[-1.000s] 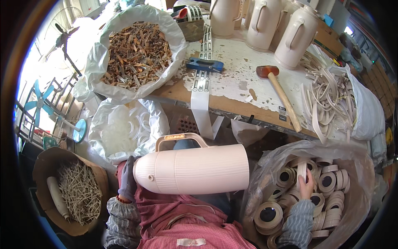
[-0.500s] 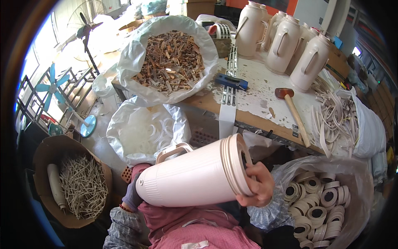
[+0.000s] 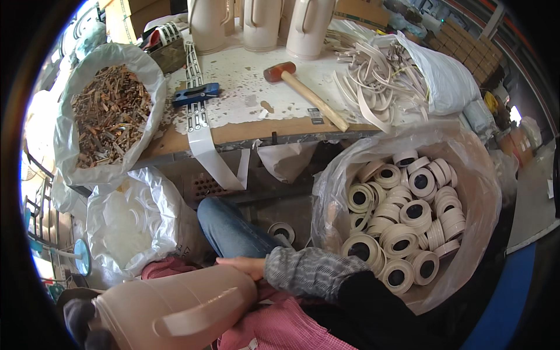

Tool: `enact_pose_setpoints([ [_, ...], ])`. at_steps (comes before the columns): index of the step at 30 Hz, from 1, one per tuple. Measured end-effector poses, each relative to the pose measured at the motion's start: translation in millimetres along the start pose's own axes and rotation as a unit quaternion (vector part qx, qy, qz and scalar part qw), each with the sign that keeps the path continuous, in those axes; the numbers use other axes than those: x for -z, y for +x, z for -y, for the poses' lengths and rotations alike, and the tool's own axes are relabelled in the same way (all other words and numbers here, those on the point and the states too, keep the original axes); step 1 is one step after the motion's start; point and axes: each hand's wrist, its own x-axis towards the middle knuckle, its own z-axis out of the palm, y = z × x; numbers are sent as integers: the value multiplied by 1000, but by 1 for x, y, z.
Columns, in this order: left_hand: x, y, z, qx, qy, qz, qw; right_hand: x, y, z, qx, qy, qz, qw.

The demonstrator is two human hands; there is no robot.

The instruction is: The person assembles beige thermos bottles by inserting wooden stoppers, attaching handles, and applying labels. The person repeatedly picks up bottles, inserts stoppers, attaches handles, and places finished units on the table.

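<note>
A pale pink jug-shaped flask casing (image 3: 157, 294) lies tilted across my lap, its loop handle (image 3: 201, 315) facing me. My left hand (image 3: 84, 324), in a dark grey glove, is wrapped over its left end at the lower left of the view. My right hand (image 3: 242, 267), bare, presses against the casing's right end, its fingers partly hidden behind it. Both hands hold this one casing. Close to my right forearm stands a clear plastic bag (image 3: 332, 198) of cream ring-shaped parts (image 3: 399, 240) with dark centres.
On the worn bench (image 3: 233, 87) are a wooden-handled mallet (image 3: 306, 93), a blue tool (image 3: 196, 94) on a slotted strip, several upright casings (image 3: 262, 26) and pale strips (image 3: 379, 76). Two white bags (image 3: 154, 111) (image 3: 169, 204) stand left. One ring (image 3: 282, 232) lies below the bench.
The view has swung right. The casing has turned and moved down to the left, its handle now toward me. My right hand has left the ringed, open end for the casing's other end.
</note>
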Motion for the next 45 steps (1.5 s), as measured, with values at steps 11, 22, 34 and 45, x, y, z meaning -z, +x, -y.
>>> enact_pose_setpoints([
  [11, -53, 36, 48, 86, -207, 169, 960, 249, -311, 62, -105, -398, -639, 649],
  [22, -56, 56, -54, -28, -37, 148, 988, 344, -267, -24, -118, -472, -623, 613],
  [34, -127, 69, -21, -46, -201, 216, 954, -7, -250, 150, 596, 10, -85, 798],
  [45, -130, 12, -29, 402, -534, 17, 743, -70, -58, 85, 500, -123, -86, 853],
])
